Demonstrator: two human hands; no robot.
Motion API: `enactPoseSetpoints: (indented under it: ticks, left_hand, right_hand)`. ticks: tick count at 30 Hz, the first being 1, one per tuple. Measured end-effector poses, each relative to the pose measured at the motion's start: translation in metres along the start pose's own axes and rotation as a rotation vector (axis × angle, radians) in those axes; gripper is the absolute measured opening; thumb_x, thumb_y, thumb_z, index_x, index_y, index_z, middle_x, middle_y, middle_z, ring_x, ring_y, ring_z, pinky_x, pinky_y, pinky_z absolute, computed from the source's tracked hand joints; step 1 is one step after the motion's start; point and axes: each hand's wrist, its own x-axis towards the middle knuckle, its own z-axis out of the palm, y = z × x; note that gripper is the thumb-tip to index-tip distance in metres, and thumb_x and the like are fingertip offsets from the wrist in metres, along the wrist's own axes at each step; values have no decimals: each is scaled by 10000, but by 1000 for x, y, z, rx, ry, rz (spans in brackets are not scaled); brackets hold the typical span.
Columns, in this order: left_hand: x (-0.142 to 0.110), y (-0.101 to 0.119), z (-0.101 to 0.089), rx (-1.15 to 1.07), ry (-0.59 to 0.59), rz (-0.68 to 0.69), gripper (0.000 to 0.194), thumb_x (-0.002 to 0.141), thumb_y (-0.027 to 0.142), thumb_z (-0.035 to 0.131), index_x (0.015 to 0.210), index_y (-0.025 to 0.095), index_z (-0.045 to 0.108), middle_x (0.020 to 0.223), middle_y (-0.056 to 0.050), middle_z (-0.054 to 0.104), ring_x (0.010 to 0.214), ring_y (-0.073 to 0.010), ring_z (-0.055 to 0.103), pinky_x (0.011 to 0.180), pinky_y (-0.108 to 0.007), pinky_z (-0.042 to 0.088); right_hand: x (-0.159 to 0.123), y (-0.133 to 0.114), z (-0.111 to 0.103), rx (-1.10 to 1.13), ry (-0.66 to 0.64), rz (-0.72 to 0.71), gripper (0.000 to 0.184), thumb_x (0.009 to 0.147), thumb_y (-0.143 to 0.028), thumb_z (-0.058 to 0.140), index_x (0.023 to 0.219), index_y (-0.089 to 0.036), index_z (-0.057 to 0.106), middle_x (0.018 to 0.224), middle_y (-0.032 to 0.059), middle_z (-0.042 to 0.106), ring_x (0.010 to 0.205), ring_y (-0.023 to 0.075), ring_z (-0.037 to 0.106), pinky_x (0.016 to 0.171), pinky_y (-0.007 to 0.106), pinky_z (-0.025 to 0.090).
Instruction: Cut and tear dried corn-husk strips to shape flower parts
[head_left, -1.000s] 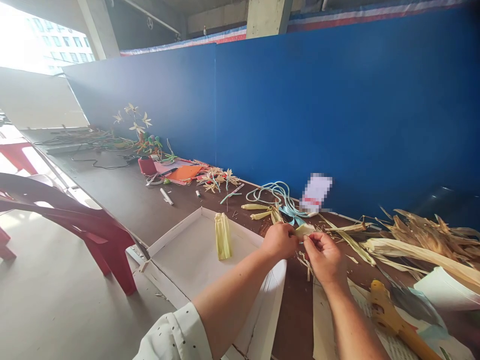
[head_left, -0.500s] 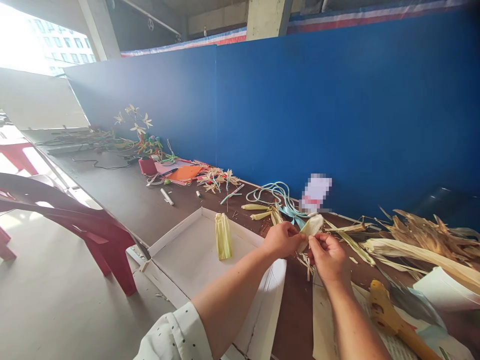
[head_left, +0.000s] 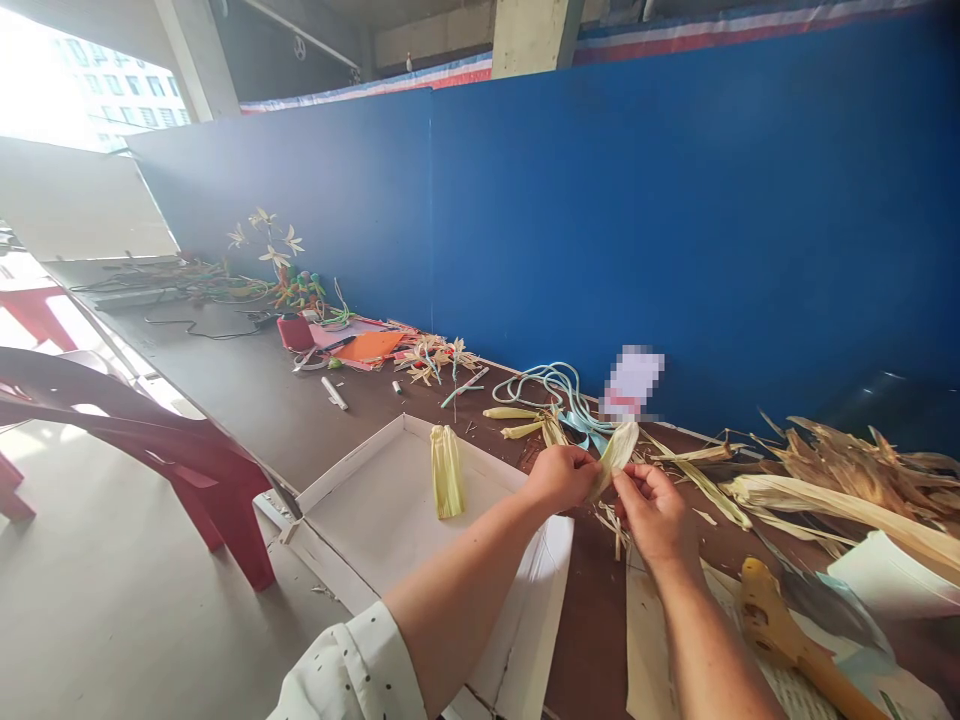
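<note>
Between my two hands is a pale green-white piece of corn husk (head_left: 620, 447), its upper end pointing up and away. My left hand (head_left: 564, 478) is closed on the husk's left side, thumb and fingers pinching it. From the right, my right hand (head_left: 654, 505) pinches its edge between thumb and forefinger. Another strip of yellow-green husk (head_left: 448, 473) lies in the shallow white cardboard tray (head_left: 352, 520), left of my hands. Just beyond my hands are rolled husk pieces (head_left: 514, 414) and a coil of light blue cord (head_left: 551, 380).
Dry husks (head_left: 855, 470) are heaped at the right, near a white cup (head_left: 896, 575) and a yellow-handled glue gun (head_left: 780, 630). A blue partition (head_left: 675, 220) runs along the table's back. Orange paper (head_left: 371, 346) and husk flowers lie farther left, and a red chair (head_left: 187, 460) stands beside the table.
The husk between my hands has turned more upright, showing more of its length. My right hand has shifted slightly left and up along its edge; my left hand barely moves.
</note>
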Motion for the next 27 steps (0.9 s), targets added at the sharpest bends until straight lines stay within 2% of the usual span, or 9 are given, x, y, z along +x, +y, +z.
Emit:
enactPoseSetpoints:
  ticks: [3,6,9,12,15,18,22,27]
  left_hand:
    - [1,-4,2,0,-33,30,231,773,341,507,776,164,655,516,24,526,484,-94,494,483,-187,359]
    - [2,-8,4,-32,-97,34,237,791,344,482,770,163,633,503,25,512,442,-95,492,452,-187,370]
    - [4,-10,6,-96,-167,-13,219,800,334,480,751,160,603,547,9,553,442,-107,526,437,-195,400]
    - [5,-8,6,-185,-206,-84,174,800,295,496,746,155,584,594,-10,598,481,-121,576,467,-215,455]
    - [3,-4,4,-262,-208,-138,111,791,241,508,778,155,577,586,-10,605,509,-124,600,514,-236,501]
    - [1,-2,4,-249,-196,-153,96,775,216,512,809,157,580,576,-7,607,518,-130,610,514,-239,508]
    - [1,-7,6,-169,-190,-120,123,751,216,513,818,158,598,580,-13,613,525,-148,618,498,-247,505]
    - [2,-11,7,-89,-162,-53,159,747,240,510,821,161,626,613,-23,625,533,-147,611,504,-243,494]
  right_hand:
    - [4,7,1,17,-2,-12,514,603,-565,699,930,-179,612,668,21,656,427,128,503,397,243,353]
    - [7,13,0,-12,-14,-9,574,624,-616,666,969,-158,643,589,4,625,419,130,485,401,243,335]
    - [8,15,-4,-86,-46,-25,597,653,-663,610,929,-140,691,464,-13,552,401,134,443,416,252,318]
    - [7,12,-6,-168,-12,-71,617,646,-684,591,885,-129,718,440,-1,543,421,146,446,446,261,324]
    - [4,4,-8,-259,-11,-90,595,640,-678,584,843,-138,726,469,13,572,460,156,474,477,262,338]
    - [1,-3,-10,-359,-23,-106,542,633,-660,586,778,-154,719,514,25,604,489,160,497,494,259,347]
    - [0,-7,-10,-453,-7,-132,504,638,-639,574,756,-167,707,539,31,614,500,170,511,501,266,359]
    - [4,2,-9,-519,21,-185,445,671,-588,561,754,-176,706,597,53,643,545,188,544,538,275,380]
